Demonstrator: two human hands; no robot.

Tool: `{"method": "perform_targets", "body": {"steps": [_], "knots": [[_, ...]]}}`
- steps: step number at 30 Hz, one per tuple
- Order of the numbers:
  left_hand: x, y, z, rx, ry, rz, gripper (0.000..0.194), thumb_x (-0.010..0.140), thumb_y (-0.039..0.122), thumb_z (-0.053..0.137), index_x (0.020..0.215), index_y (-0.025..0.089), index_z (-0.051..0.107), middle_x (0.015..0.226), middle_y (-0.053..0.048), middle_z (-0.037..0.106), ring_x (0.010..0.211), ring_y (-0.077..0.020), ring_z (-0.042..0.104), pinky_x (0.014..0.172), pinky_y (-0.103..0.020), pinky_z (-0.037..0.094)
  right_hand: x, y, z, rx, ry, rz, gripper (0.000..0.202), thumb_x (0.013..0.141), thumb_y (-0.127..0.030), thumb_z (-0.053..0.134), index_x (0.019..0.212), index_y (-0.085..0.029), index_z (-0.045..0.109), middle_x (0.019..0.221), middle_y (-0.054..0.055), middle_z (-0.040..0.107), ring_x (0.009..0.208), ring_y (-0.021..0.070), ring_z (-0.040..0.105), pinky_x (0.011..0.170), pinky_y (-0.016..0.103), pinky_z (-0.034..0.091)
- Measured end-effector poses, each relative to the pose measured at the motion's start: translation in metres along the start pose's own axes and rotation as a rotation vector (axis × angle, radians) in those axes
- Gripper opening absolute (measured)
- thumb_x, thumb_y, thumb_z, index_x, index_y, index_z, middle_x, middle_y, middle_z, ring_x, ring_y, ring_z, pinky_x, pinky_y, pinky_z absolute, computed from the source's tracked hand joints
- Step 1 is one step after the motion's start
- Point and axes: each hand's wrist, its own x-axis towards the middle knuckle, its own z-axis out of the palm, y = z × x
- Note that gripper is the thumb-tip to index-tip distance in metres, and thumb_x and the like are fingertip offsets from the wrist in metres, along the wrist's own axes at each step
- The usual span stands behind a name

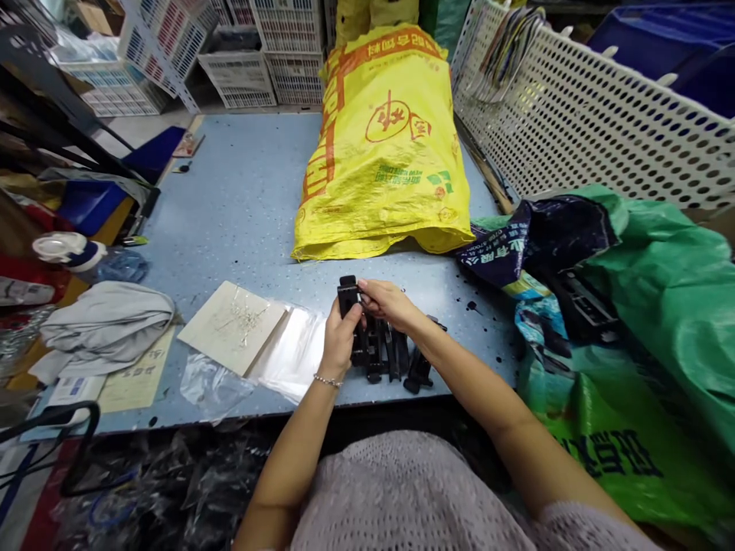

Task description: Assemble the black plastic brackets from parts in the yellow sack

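My left hand (340, 337) is closed around an upright black plastic part (347, 289), with the thumb pressed on its near face. My right hand (391, 303) is closed in a pinch at the right side of that part. Whatever lies between its fingertips is too small to make out. Just below and right of my hands, several similar black plastic parts (396, 356) lie side by side on the blue table (246, 176). To the left, a pale square board (210, 337) bears a scatter of thin metal pieces (246, 317).
A large yellow woven sack (390, 168) lies across the back. Clear plastic bags (298, 348) sit beside the board, and a grey cloth (109, 325) at far left. Green sacks (660, 260) crowd the right, below a white perforated crate (597, 122).
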Motion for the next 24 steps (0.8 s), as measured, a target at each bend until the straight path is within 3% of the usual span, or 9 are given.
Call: {"method": "perform_targets", "body": {"steps": [3,8,12,14,17,19,21,23,24], "knots": [[0.004,0.003,-0.008,-0.029,0.032,-0.042,0.032,0.084,0.046,0.067,0.097,0.019,0.059,0.074,0.002,0.059,0.059,-0.0086,0.056,0.054,-0.019,0.044,-0.022,0.012,0.008,-0.192,-0.042,-0.061,0.053,0.098,-0.061,0.027,0.074,-0.020,0.049,0.058,-0.003,0.047,0.052,0.0123,0.045,0.051,0.024,0.037],[0.008,0.008,-0.009,-0.172,0.012,-0.133,0.034,0.080,0.046,0.071,0.091,0.017,0.058,0.076,0.001,0.060,0.057,-0.0075,0.055,0.051,-0.018,0.044,-0.069,0.032,0.013,-0.986,-0.028,-0.582,0.037,0.100,-0.047,0.041,0.101,-0.016,0.060,0.090,0.010,0.062,0.080,0.0206,0.054,0.069,0.033,0.044],[0.007,0.014,0.005,-0.226,-0.068,-0.285,0.037,0.078,0.047,0.072,0.089,0.015,0.059,0.077,-0.001,0.060,0.057,-0.0073,0.055,0.052,-0.019,0.045,-0.073,0.037,0.011,-1.104,-0.023,-0.793,0.035,0.102,-0.040,0.037,0.091,-0.016,0.060,0.080,0.008,0.059,0.072,0.0195,0.051,0.066,0.033,0.042],[0.000,0.020,0.010,-0.170,-0.041,-0.158,0.035,0.082,0.048,0.068,0.093,0.016,0.059,0.082,-0.003,0.061,0.061,-0.0087,0.057,0.056,-0.021,0.047,-0.070,0.033,0.014,-0.947,-0.020,-0.734,0.038,0.102,-0.042,0.034,0.087,-0.017,0.058,0.078,0.007,0.057,0.073,0.0195,0.052,0.067,0.033,0.043],[-0.022,0.029,0.007,0.070,0.009,0.256,0.036,0.081,0.040,0.071,0.111,0.024,0.059,0.095,-0.004,0.063,0.080,-0.0150,0.063,0.073,-0.029,0.054,-0.068,0.018,0.020,-0.511,-0.064,-0.429,0.043,0.103,-0.045,0.025,0.082,-0.020,0.053,0.075,0.004,0.054,0.072,0.0184,0.052,0.067,0.033,0.045],[-0.041,0.030,-0.001,0.313,-0.166,0.436,0.047,0.075,0.035,0.076,0.119,0.031,0.059,0.096,-0.003,0.062,0.091,-0.0202,0.064,0.083,-0.036,0.055,-0.067,0.002,0.018,-0.310,-0.157,-0.254,0.045,0.103,-0.046,0.022,0.077,-0.021,0.049,0.071,0.002,0.051,0.068,0.0167,0.051,0.063,0.031,0.045],[-0.056,0.026,-0.010,0.577,-0.483,0.478,0.046,0.075,0.035,0.076,0.119,0.037,0.062,0.091,-0.002,0.063,0.095,-0.0231,0.064,0.087,-0.040,0.055,-0.067,-0.018,0.008,-0.262,-0.283,-0.182,0.045,0.101,-0.049,0.027,0.071,-0.022,0.046,0.066,0.000,0.048,0.063,0.0150,0.047,0.058,0.029,0.043],[-0.061,0.019,-0.017,0.797,-0.713,0.471,0.040,0.080,0.033,0.071,0.118,0.043,0.063,0.094,-0.002,0.066,0.099,-0.0237,0.064,0.095,-0.044,0.052,-0.067,-0.038,-0.007,-0.348,-0.279,-0.192,0.043,0.099,-0.050,0.035,0.068,-0.022,0.045,0.064,-0.002,0.046,0.062,0.0138,0.045,0.058,0.027,0.040],[-0.059,0.016,-0.020,0.874,-0.744,0.467,0.038,0.081,0.033,0.069,0.118,0.044,0.064,0.100,-0.002,0.066,0.105,-0.0248,0.062,0.102,-0.047,0.046,-0.068,-0.047,-0.013,-0.428,-0.207,-0.225,0.042,0.099,-0.050,0.038,0.069,-0.022,0.046,0.065,-0.001,0.046,0.062,0.0137,0.045,0.060,0.027,0.039]]}}
